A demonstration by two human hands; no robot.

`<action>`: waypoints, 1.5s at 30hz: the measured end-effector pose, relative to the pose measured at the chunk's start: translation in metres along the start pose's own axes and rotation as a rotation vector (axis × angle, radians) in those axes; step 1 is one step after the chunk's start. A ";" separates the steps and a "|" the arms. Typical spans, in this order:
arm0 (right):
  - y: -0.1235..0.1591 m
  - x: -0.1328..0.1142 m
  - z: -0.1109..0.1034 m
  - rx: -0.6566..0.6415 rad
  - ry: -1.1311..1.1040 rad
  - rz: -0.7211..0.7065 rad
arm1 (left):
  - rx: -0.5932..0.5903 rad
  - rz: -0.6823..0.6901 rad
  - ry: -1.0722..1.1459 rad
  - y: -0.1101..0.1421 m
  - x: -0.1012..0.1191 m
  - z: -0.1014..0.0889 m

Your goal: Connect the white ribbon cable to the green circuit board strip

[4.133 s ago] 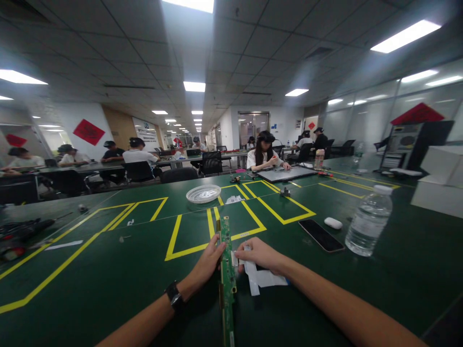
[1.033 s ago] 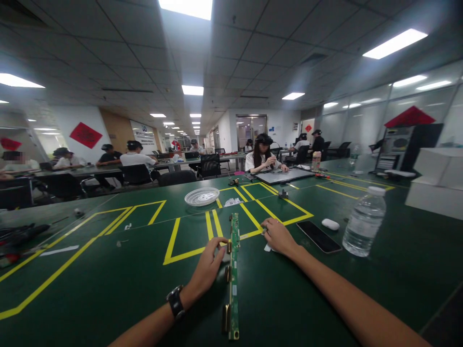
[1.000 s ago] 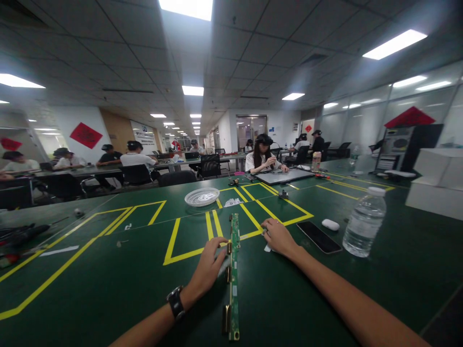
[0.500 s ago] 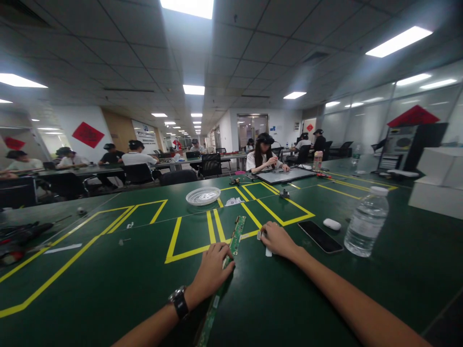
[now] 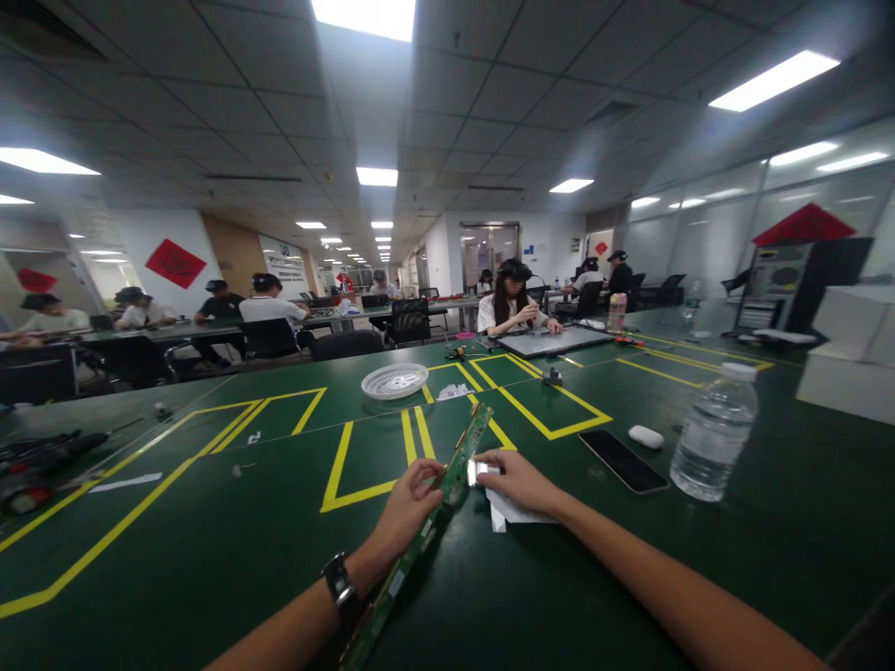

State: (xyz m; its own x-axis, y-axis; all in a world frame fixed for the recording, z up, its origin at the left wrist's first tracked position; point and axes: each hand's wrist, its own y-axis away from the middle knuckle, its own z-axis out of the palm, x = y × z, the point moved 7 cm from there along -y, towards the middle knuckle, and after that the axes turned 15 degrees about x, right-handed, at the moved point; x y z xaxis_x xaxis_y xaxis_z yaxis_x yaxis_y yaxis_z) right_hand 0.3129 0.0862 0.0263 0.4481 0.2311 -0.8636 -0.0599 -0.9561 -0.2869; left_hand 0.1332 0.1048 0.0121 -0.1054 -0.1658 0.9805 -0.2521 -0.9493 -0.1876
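A long narrow green circuit board point(image 5: 473, 440) is raised off the green table point(image 5: 210, 540) and tilted, its far end pointing up and to the right. My left hand point(image 5: 407, 508) grips it near the middle, fingers closed round its edge. My right hand point(image 5: 516, 482) pinches a small shiny strip point(image 5: 478, 472) held against the board's right side. Under the right hand lies white backing paper point(image 5: 509, 511).
A black phone point(image 5: 624, 460), a white earbud case point(image 5: 644, 435) and a water bottle point(image 5: 713, 432) lie to the right. A white round basket point(image 5: 393, 380) sits farther back. Tools lie at the far left point(image 5: 32, 461). Other people sit at benches behind.
The board lay flat a second ago; my left hand has lifted and swung it to a slant. My right hand came back from the yellow line with a small strip to the board.
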 end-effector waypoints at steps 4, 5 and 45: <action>0.000 0.013 0.009 -0.061 -0.267 0.209 | 0.028 -0.109 0.204 0.004 0.000 0.003; 0.001 0.015 0.009 -0.052 -0.327 0.257 | 0.031 -0.132 0.236 0.005 0.000 0.005; 0.022 -0.015 0.031 -0.193 -0.302 0.222 | 0.138 -0.191 0.159 0.022 0.004 0.012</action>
State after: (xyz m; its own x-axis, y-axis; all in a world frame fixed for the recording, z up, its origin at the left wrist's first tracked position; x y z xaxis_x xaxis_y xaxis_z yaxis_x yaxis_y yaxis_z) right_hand 0.2773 0.0676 0.0204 0.1594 0.0306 -0.9867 0.0552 -0.9982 -0.0220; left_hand 0.1383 0.0799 0.0124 -0.2206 0.0535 0.9739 -0.1498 -0.9885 0.0204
